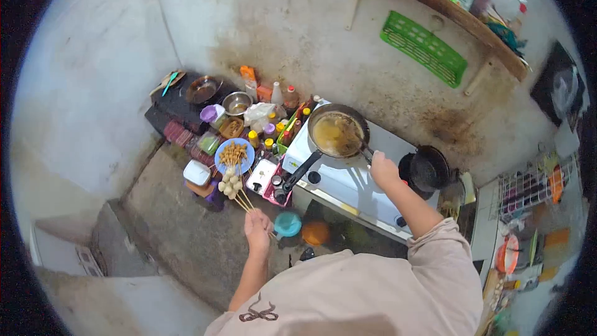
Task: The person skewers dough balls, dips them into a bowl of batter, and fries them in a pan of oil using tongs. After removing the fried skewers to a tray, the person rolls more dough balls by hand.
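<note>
Several skewers of pale round balls (230, 184) stick up from my left hand (257, 231), which is closed around their sticks. The balls are beside a blue plate (249, 163) that bears browned skewers (233, 154). My right hand (384, 170) is wrapped round the handle of a utensil (365, 149) whose far end reaches into a frying pan (313, 126). Bubbling yellowish oil (336, 134) fills the pan, which rests on the left side of a white stove (348, 182). What the utensil's tip touches is unclear.
A dark pan (428, 168) is on the stove's right side. Bottles, a steel bowl (237, 103) and a white-lidded container (197, 173) crowd the left. A teal container (287, 224) and an orange object (315, 233) are low in front of me. Overhead runs a wooden shelf (435, 6).
</note>
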